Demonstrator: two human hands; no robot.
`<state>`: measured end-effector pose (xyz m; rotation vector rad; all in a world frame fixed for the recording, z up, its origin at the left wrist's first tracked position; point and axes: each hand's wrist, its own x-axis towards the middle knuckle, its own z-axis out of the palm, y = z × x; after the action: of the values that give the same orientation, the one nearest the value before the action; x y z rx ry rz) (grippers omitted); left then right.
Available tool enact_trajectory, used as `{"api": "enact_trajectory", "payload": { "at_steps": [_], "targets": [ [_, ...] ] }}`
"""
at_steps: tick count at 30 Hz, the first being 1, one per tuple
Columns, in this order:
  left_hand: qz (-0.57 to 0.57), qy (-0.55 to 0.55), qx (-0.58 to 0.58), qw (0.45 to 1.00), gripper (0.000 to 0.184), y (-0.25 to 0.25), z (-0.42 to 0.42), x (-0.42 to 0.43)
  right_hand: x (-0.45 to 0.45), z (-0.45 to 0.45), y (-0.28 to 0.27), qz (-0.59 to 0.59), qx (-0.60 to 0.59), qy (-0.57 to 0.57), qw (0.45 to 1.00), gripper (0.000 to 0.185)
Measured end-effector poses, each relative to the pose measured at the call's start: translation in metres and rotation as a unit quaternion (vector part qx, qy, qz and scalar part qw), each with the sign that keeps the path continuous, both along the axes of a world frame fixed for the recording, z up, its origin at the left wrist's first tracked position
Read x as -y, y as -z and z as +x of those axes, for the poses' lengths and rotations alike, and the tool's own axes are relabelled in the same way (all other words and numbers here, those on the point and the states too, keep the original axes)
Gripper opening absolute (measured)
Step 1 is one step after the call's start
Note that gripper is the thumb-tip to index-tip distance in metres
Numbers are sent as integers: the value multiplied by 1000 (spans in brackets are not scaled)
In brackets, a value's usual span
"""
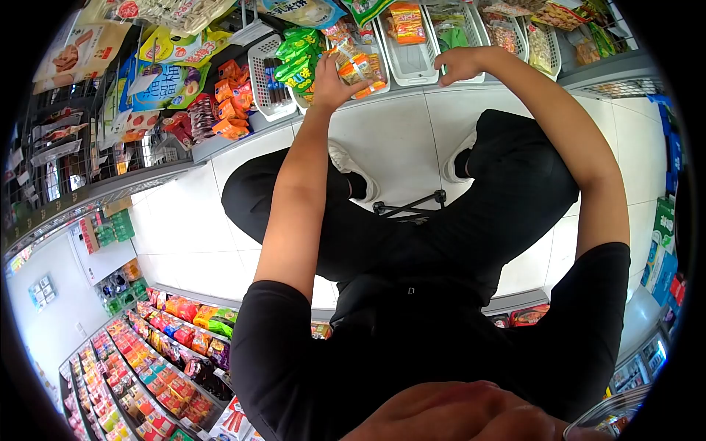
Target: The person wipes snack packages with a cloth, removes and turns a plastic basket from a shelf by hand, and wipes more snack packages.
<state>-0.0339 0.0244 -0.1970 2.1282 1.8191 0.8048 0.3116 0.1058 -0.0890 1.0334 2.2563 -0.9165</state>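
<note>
My left hand [332, 84] is at the bottom shelf, thumb and fingers around an orange snack packet [357, 68] over a white basket [380, 53]. Green snack packets [298, 62] lie in the basket beside it, left of my wrist. My right hand [465, 63] has its fingers curled at the front corner of another white plastic basket [414, 76], gripping its rim. Orange packets [407, 23] lie at the back of that basket. Just behind my right hand, a neighbouring basket contains green packets [452, 38].
A white basket [273, 108] with dark sticks stands at the left, near orange packets [232, 99]. Bagged snacks [158, 84] hang on a rack. Below me are my knees and a folding stool [410, 202] on the tiled floor [397, 132]. Stocked shelves [162, 360] stand behind me.
</note>
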Motion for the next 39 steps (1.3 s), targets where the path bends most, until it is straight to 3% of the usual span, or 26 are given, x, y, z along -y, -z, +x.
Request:
{"api": "enact_trajectory", "payload": {
  "at_steps": [3, 7, 11, 14, 15, 17, 20, 23, 26, 27, 28, 30, 31, 34, 38, 39],
  "targets": [
    [-16, 25, -33, 999, 91, 6, -10, -9, -2, 1, 6, 6, -3, -8, 1000, 70],
    [66, 49, -22, 996, 65, 1, -22, -30, -1, -3, 4, -10, 25, -6, 1000, 73],
    [-107, 137, -170, 970, 58, -51, -42, -49, -2, -2, 4, -8, 18, -20, 1000, 70],
    [-296, 255, -336, 857, 55, -114, -30, -48, -3, 1, 5, 1, -2, -17, 1000, 66],
    [-334, 247, -357, 836, 55, -146, -14, -31, -6, 3, 10, 33, -15, -22, 999, 60],
    [-325, 281, -302, 851, 55, -184, 4, 2, -11, -2, 3, 129, 14, -23, 991, 55],
    [-303, 332, -170, 877, 54, -199, 21, 54, -31, -11, 5, 233, 56, -18, 971, 53],
    [-429, 342, -202, 811, 53, -231, 45, 77, -54, -24, 8, 277, 68, -14, 958, 54],
    [-368, 364, -197, 833, 53, -230, 54, 90, -86, -35, 43, 306, 29, -3, 952, 55],
    [-321, 381, -197, 844, 52, -228, 51, 94, -95, -49, 47, 253, 49, 66, 964, 78],
    [-344, 374, -204, 837, 52, -226, 49, 93, -96, -58, 53, 192, -7, 188, 963, 82],
    [-391, 360, -218, 819, 51, -223, 48, 88, -91, -73, 73, 57, -115, 418, 899, 90],
    [-385, 346, -235, 823, 51, -220, 47, 86, -99, -72, 115, 74, -166, 487, 854, 99],
    [-369, 313, -268, 833, 51, -215, 43, 79, -108, -86, 157, 272, -62, 465, 840, 99],
    [-381, 309, -245, 837, 50, -213, 44, 76, -119, -86, 157, 260, -70, 495, 826, 96],
    [-388, 312, -236, 834, 50, -215, 45, 74, -128, -81, 171, 280, -66, 506, 813, 87]
  ]
}}
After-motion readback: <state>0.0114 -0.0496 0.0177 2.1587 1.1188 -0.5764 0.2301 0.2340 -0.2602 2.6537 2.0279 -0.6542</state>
